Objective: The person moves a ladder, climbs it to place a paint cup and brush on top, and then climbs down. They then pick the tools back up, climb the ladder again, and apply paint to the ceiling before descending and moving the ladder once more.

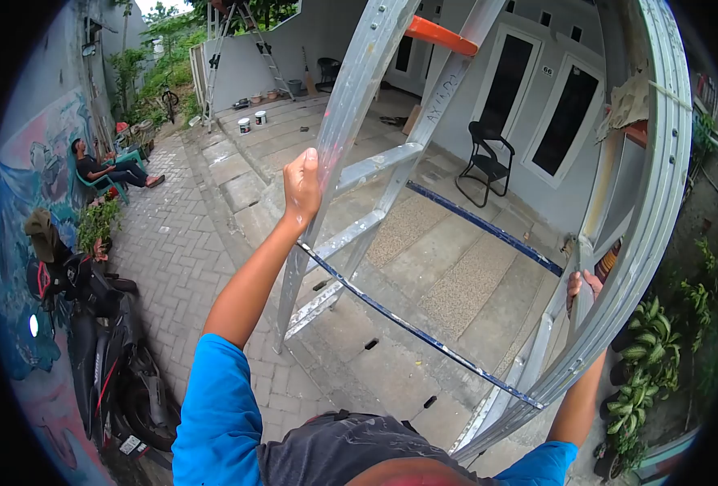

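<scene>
A paint-spattered aluminium stepladder (367, 77) stands upright close in front of me, its frame spread on both sides of my body. My left hand (301, 186) is wrapped round its left rail, thumb pointing up. On the right side, my right hand (584, 290) grips a metal part of the ladder, fingers curled over it; the curved-looking rail partly hides that wrist. Two dark blue bars (424, 330) run across between the ladder's sides. Near the top sits an orange piece (441, 35) between the rails.
At the lower left a motorcycle (104, 364) is parked by a painted wall. Further back, a person (104, 170) sits in a green chair. A black chair (488, 162), paint cans (252, 123) and another ladder (268, 58) stand on the terrace. Potted plants (646, 356) line the right.
</scene>
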### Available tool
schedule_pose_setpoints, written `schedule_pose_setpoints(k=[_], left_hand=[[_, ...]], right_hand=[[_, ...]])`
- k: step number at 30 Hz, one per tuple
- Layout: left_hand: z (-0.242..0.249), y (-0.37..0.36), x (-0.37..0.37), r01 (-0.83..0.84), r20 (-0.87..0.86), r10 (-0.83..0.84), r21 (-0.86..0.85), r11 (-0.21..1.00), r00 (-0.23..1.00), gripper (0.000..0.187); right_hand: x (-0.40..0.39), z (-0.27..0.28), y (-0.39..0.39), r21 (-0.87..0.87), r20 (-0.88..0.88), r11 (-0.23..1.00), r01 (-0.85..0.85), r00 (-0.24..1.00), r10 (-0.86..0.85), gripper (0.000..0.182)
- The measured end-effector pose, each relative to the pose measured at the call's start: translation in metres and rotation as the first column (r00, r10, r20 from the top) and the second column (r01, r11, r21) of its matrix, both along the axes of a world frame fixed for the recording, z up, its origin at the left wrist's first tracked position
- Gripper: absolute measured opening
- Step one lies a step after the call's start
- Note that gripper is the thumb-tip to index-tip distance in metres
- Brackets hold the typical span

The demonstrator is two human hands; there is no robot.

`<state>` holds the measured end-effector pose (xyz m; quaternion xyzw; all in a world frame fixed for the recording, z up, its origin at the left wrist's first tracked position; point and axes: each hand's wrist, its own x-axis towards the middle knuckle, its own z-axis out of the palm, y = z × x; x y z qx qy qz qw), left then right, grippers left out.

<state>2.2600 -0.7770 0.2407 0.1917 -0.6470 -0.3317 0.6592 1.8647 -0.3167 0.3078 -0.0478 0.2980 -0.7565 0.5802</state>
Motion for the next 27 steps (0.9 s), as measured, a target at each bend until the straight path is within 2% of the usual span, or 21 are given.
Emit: schedule_pose_setpoints(k=[3,4,5,7,10,12,13,15,19,21,23,24,25,27], left_hand=[[0.022,0.016,0.001,0.024,0.027,-0.023,-0.028,0.999,0.999,0.049],[0.032,0.026,0.003,0.021,0.048,-0.019,-0.041,0.999,0.999,0.049],[0.037,0.028,0.002,0.046,0.052,-0.043,-0.057,0.997,0.998,0.048],[0.053,0.018,-0.008,0.097,0.046,-0.093,-0.088,0.991,0.995,0.048],[0.066,0.019,-0.006,0.15,0.034,-0.147,-0.101,0.983,0.988,0.046],[0.061,0.02,-0.002,0.151,0.017,-0.15,-0.115,0.982,0.988,0.046],[0.06,0.017,-0.009,0.131,0.023,-0.129,-0.096,0.987,0.991,0.045],[0.062,0.024,-0.007,0.119,-0.014,-0.121,-0.091,0.989,0.993,0.045],[0.061,0.026,-0.008,0.099,0.012,-0.098,-0.071,0.993,0.995,0.044],[0.062,0.025,-0.01,0.089,0.012,-0.089,-0.076,0.993,0.996,0.044],[0.061,0.026,-0.011,0.077,0.017,-0.075,-0.097,0.992,0.997,0.044],[0.061,0.027,-0.011,0.052,0.015,-0.05,-0.124,0.991,0.999,0.045],[0.062,0.027,-0.011,0.052,0.02,-0.05,-0.123,0.991,0.999,0.045],[0.061,0.025,-0.015,0.023,0.013,-0.021,-0.097,0.995,1.0,0.046]], right_hand=[[0.029,0.008,0.017,-0.022,-0.025,0.998,0.063,0.998,-0.063,0.021],[0.045,0.015,0.019,-0.017,-0.054,0.989,0.145,0.988,-0.146,0.02],[0.046,0.016,0.025,0.01,0.034,0.99,0.138,0.99,-0.139,0.019],[0.044,0.02,0.022,0.012,-0.005,0.96,0.281,0.96,-0.281,0.018],[0.057,0.027,0.022,-0.046,0.02,0.953,0.298,0.955,-0.298,0.018],[0.064,0.024,0.027,-0.02,0.113,0.98,0.197,0.975,-0.194,0.018],[0.05,0.018,0.026,-0.041,0.095,0.979,0.199,0.976,-0.194,0.018],[0.037,0.0,0.03,-0.022,-0.068,0.945,0.327,0.942,-0.327,0.017],[0.024,-0.003,0.03,0.018,0.013,0.931,0.366,0.931,-0.366,0.016],[0.022,-0.002,0.025,0.006,0.056,0.946,0.325,0.944,-0.325,0.016],[0.019,-0.008,0.025,-0.064,-0.08,0.923,0.38,0.92,-0.384,0.018],[0.005,-0.016,0.026,-0.084,-0.032,0.939,0.332,0.941,-0.336,0.026],[0.005,-0.016,0.029,-0.083,-0.027,0.94,0.332,0.942,-0.335,0.026],[0.013,-0.015,0.026,-0.183,-0.098,0.949,0.259,0.955,-0.279,0.031]])
